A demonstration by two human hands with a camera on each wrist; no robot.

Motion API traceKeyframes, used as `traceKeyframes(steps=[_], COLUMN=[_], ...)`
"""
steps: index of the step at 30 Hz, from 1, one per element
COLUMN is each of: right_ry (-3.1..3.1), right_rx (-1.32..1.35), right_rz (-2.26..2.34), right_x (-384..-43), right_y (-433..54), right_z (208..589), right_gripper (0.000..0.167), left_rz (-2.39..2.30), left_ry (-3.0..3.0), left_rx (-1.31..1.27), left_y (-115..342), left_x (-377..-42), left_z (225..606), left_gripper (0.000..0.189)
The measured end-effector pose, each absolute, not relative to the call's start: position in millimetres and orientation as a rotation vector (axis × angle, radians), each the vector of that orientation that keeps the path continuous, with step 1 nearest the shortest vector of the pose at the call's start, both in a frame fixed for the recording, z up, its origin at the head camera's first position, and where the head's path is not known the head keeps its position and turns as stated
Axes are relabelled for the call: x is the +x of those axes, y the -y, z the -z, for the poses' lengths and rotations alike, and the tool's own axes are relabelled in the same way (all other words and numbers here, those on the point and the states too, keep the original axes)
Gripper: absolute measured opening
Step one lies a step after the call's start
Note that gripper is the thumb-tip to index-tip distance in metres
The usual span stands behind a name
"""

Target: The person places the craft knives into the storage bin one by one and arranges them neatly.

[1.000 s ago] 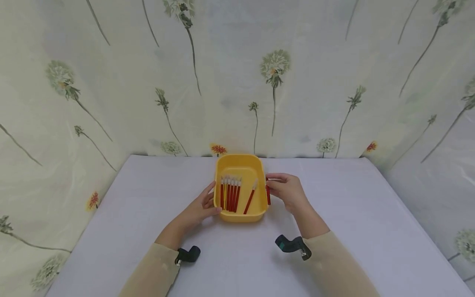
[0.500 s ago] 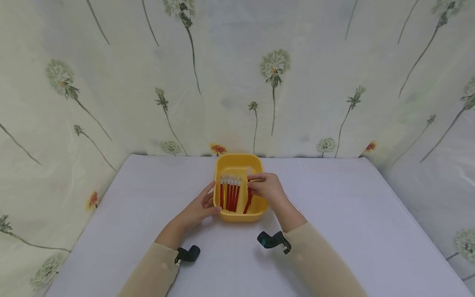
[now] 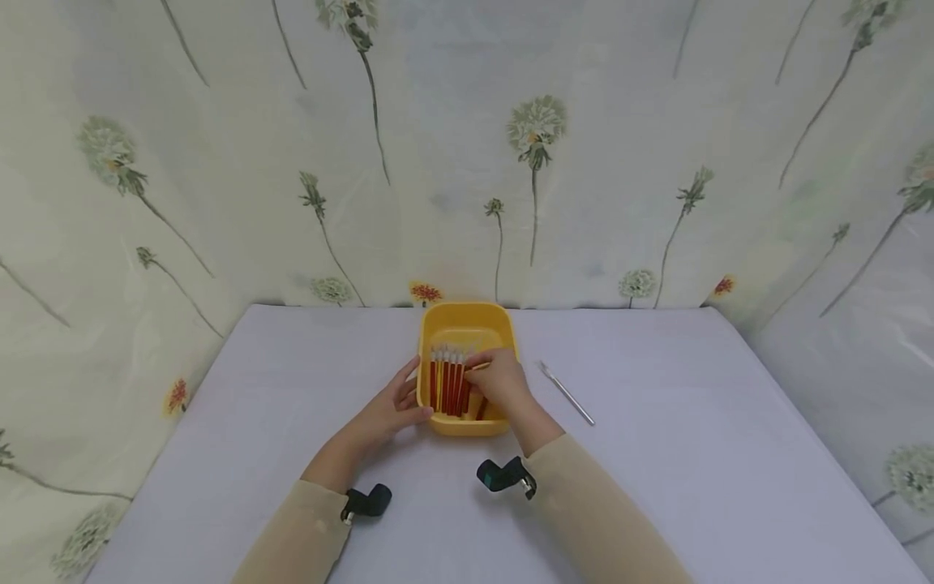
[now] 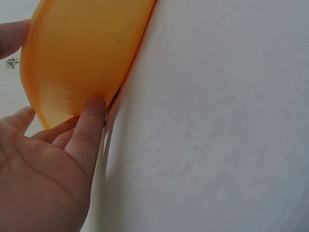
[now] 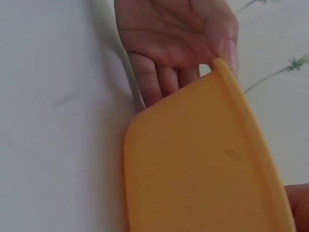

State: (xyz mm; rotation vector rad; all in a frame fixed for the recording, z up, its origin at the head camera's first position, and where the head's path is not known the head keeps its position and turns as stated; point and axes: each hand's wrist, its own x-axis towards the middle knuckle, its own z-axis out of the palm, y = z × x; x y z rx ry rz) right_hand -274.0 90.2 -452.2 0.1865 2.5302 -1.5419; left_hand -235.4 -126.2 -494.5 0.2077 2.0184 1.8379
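Note:
A yellow tray (image 3: 467, 429) stands at the middle of the table. In it, on the left side, several short slim sticks (image 3: 447, 385), mostly red and one yellow, lie side by side with pale pointed tips facing away. My left hand (image 3: 394, 405) holds the tray's near left corner; the right wrist view shows its thumb on the rim and its fingers along the wall. My right hand (image 3: 502, 381) reaches into the tray, its fingertips pinching a red pale-tipped stick at the right end of the row. The hand hides most of that stick. Another red stick (image 3: 481, 410) lies partly under it.
A silver slim stick (image 3: 567, 394) with a pale tip lies aslant on the table right of the tray. A white cloth (image 3: 292, 405) covers the table. Flowered curtain (image 3: 452, 146) hangs close behind the table's back edge and along both sides.
My right hand has moved left from outside the tray's right wall into the tray, carrying a red stick to the row. The silver stick has come into full view. The left hand stays put.

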Motion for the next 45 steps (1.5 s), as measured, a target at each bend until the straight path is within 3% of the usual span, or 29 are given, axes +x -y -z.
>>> traceKeyframes(steps=[21, 27, 45], right_ry=[-2.782, -2.771, -2.650], right_rx=[0.126, 0.144, 0.205], right_rz=[1.195, 1.274, 1.476], right_x=[-274, -273, -260], right_y=[-82, -85, -181], right_z=[455, 454, 417], right_gripper=[0.010, 0.013, 0.027], left_rz=[-1.815, -1.796, -1.814], left_ry=[-2.062, -2.082, -2.083], left_rx=[0.201, 0.192, 0.223], left_y=[128, 127, 125], left_x=[-235, -235, -236], left_z=[494, 495, 497], left_gripper=[0.093, 0.093, 0.094])
